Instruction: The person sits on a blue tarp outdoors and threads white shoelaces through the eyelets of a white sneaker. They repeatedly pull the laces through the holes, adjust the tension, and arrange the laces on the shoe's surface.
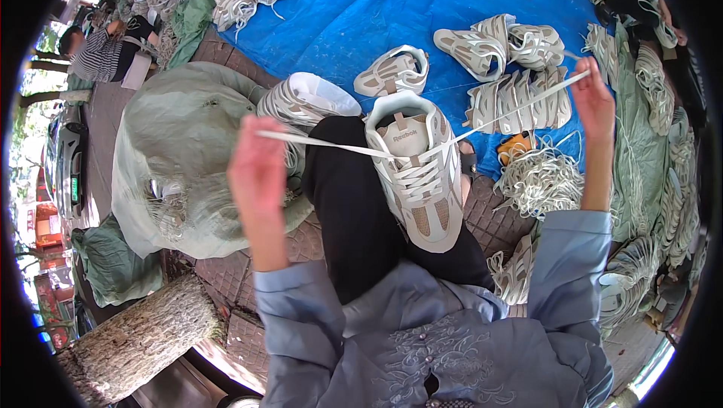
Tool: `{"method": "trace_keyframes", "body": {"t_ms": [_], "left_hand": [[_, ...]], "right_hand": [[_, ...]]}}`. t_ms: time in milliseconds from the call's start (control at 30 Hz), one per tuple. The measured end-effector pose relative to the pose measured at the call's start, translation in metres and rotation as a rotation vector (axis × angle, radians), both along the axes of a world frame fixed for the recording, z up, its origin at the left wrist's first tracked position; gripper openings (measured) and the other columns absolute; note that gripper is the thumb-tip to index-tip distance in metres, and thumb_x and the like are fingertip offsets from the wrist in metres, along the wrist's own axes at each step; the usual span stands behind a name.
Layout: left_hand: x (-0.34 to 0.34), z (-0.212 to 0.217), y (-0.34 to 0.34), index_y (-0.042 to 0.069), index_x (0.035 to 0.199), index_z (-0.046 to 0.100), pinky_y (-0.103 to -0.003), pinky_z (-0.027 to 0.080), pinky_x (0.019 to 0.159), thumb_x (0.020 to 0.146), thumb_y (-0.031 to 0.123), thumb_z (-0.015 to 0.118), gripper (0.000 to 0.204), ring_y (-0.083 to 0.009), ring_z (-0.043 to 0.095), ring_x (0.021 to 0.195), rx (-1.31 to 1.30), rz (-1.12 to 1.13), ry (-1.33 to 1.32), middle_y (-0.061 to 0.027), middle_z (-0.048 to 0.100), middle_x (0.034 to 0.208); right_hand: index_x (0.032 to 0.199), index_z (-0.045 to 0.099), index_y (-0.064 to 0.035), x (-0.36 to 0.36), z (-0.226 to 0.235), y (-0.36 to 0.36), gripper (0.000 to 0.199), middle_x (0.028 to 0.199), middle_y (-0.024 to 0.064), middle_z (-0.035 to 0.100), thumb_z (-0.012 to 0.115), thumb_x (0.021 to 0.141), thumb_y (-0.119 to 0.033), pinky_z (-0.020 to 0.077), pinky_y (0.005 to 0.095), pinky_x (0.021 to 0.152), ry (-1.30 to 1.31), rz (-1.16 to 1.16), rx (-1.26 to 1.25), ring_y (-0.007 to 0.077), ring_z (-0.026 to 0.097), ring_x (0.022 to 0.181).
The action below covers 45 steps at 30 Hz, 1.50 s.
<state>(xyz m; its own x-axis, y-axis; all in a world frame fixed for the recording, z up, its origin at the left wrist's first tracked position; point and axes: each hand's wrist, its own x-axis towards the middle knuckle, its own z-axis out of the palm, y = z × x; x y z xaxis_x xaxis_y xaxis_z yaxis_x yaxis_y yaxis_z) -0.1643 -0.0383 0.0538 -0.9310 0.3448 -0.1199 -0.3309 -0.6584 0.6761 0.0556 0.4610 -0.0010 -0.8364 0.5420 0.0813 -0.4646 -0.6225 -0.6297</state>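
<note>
Beige-and-white sneaker [419, 174] resting on black-trousered lap, between both raised arms. Long axis running near vertical in frame, slightly tilted: toe toward wearer's body at lower right, heel and tongue pointing away toward blue tarp [361, 9]. White lace [339, 144] threaded through upper eyelets, pulled taut out to both sides. Left hand [257, 163] clenched around left lace end, held off to left of shoe, over grey-green sack [181, 144]. Right hand [593, 99] raised higher and farther out, pinching right lace end; exact finger hold hard to make out, probably thumb against forefinger. Right strand rising diagonally across pile of unlaced sneakers [512, 61] on tarp. Loose bundle of white laces [538, 178] just right of lap, near orange item, partly hidden. More shoes stacked along right edge. Another person in striped top [98, 54] seated far upper left, well apart.
</note>
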Motion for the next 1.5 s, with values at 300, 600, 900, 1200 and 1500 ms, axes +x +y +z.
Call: {"method": "trace_keyframes", "body": {"t_ms": [300,600,900,1200,1500], "left_hand": [[-0.16,0.016,-0.302,-0.01,0.102,0.048,-0.038,0.047,0.085,0.084,0.004,0.051,0.023,-0.027,0.057,0.088,-0.408,0.625,-0.002,-0.0178,0.056,0.091],[-0.164,-0.016,-0.328,-0.01,0.103,0.048,-0.034,0.048,0.083,0.083,0.003,0.048,0.023,-0.0258,0.058,0.087,-0.522,0.577,0.014,-0.0172,0.057,0.093],[0.026,-0.015,0.001,-0.002,0.089,0.058,-0.026,0.047,0.064,0.081,0.008,0.052,0.013,-0.0137,0.059,0.066,-0.963,-0.079,0.433,-0.0085,0.062,0.078],[0.08,-0.023,0.058,0.003,0.077,0.055,-0.032,0.045,0.053,0.071,-0.002,0.056,0.007,-0.0266,0.057,0.06,-1.193,-0.185,0.858,-0.0124,0.056,0.066],[0.096,-0.037,0.065,0.004,0.075,0.054,-0.035,0.043,0.051,0.066,-0.003,0.058,0.012,-0.0259,0.053,0.06,-1.393,-0.044,1.136,-0.0092,0.051,0.064]], "right_hand": [[0.115,0.046,0.0056,0.12,0.006,0.213,0.033,0.118,0.0174,0.049,0.049,0.084,-0.007,0.0347,0.0344,0.098,-0.445,-0.563,0.116,0.0244,0.045,0.113],[0.116,0.044,0.0078,0.097,0.018,0.19,0.037,0.102,0.0167,0.058,0.047,0.083,-0.01,0.0449,0.0312,0.084,-0.686,-0.583,0.504,0.0221,0.057,0.093],[0.075,0.061,0.0011,-0.079,0.049,-0.213,0.007,0.072,0.0058,0.059,0.056,0.073,-0.003,0.0434,0.0216,0.049,-0.419,0.547,0.806,0.01,0.055,0.053],[0.074,0.059,0.0015,-0.086,0.045,-0.268,0.005,0.063,0.0035,0.056,0.059,0.069,0.001,0.0399,0.0203,0.044,-0.666,0.71,0.937,0.0074,0.053,0.048],[0.074,0.059,0.0016,-0.084,0.041,-0.272,0.007,0.063,0.0047,0.057,0.06,0.068,-0.002,0.0399,0.0215,0.043,-0.616,0.682,0.892,0.0086,0.053,0.046]]}}
